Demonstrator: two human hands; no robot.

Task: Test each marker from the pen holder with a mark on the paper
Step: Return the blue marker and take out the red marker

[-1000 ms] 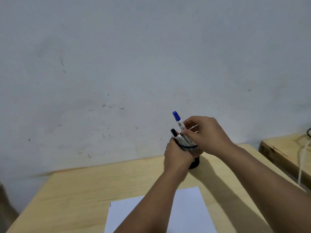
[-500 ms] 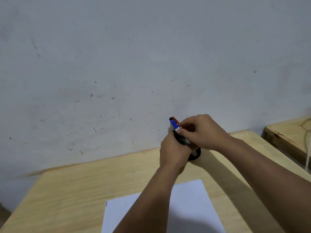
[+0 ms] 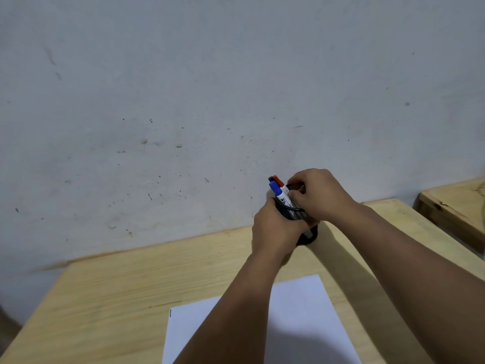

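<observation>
A black mesh pen holder (image 3: pixel 310 235) stands tilted at the back of the wooden table (image 3: pixel 131 285), near the wall. My left hand (image 3: pixel 275 229) is wrapped around its side. Three markers stick out of its top: a blue-capped marker (image 3: pixel 276 188) in front, a red-capped marker (image 3: pixel 278 180) and a black-capped marker (image 3: pixel 270 178) just behind. My right hand (image 3: pixel 317 195) is closed over the holder's rim, its fingertips pinching the blue marker's white barrel. A white sheet of paper (image 3: pixel 301 311) lies at the near edge, partly hidden by my left forearm.
A stained grey wall rises directly behind the table. A second wooden table (image 3: pixel 456 206) sits at the right, separated by a narrow gap. A small dark mark (image 3: pixel 170 313) shows at the paper's left edge.
The blue marker, held well above the other caps a second ago, has gone down into the holder and its cap is level with them. The camera has tilted slightly.
</observation>
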